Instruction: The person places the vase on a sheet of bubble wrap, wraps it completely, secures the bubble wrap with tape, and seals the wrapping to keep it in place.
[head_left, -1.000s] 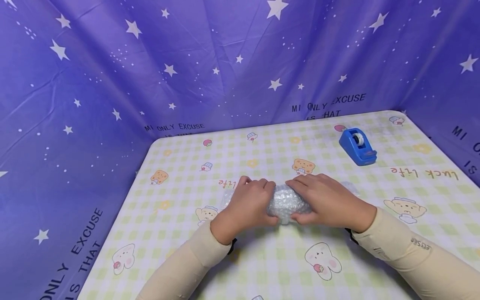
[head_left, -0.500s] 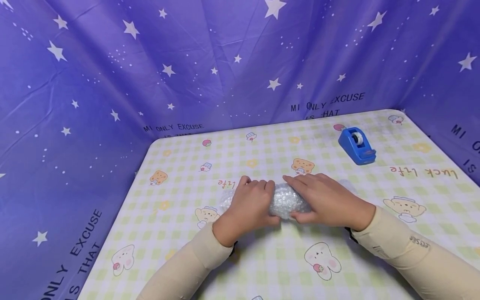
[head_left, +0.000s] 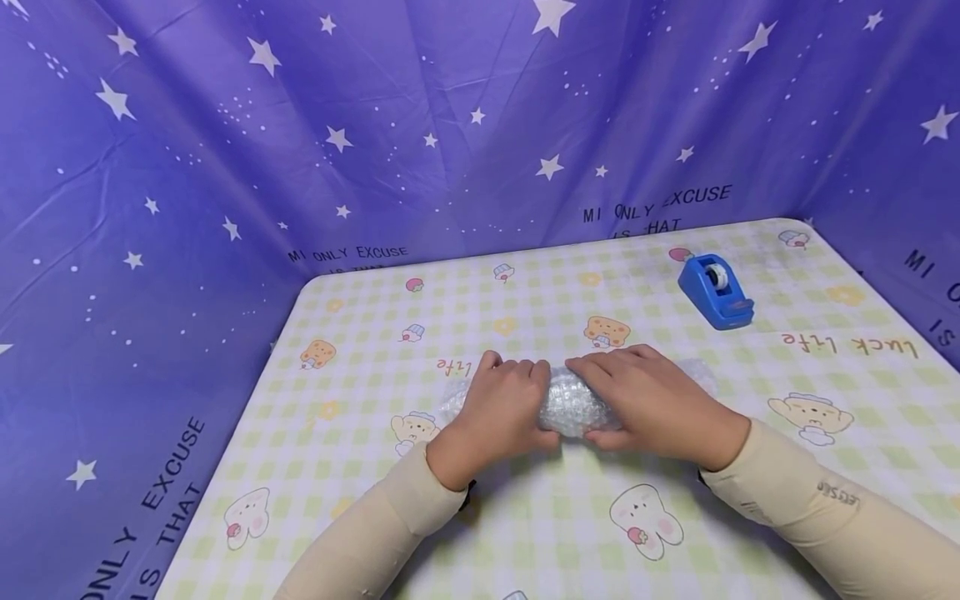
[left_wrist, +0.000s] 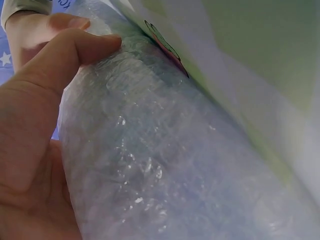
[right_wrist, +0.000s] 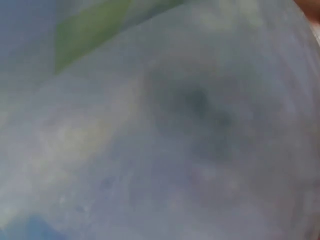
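A roll of clear bubble wrap [head_left: 573, 404] lies crosswise on the table, its two ends sticking out past the hands. My left hand [head_left: 498, 408] grips it left of the middle, thumb on the near side and fingers over the top. To the right, my right hand [head_left: 648, 404] holds it the same way. In the left wrist view the thumb presses along the bubble wrap [left_wrist: 150, 140], which rests against the tablecloth. Blurred bubble wrap [right_wrist: 200, 150] fills most of the right wrist view. Whatever may be inside the roll cannot be made out.
A blue tape dispenser [head_left: 716, 292] with a roll of tape stands at the back right of the table. The green checked tablecloth [head_left: 360, 500] carries cartoon prints. Behind and at the sides hangs a purple curtain [head_left: 420, 108] with stars.
The near edge of the bubble wrap, which stuck out between the thumbs, has been drawn under the roll. Both hands stay nearly in place, still gripping it.
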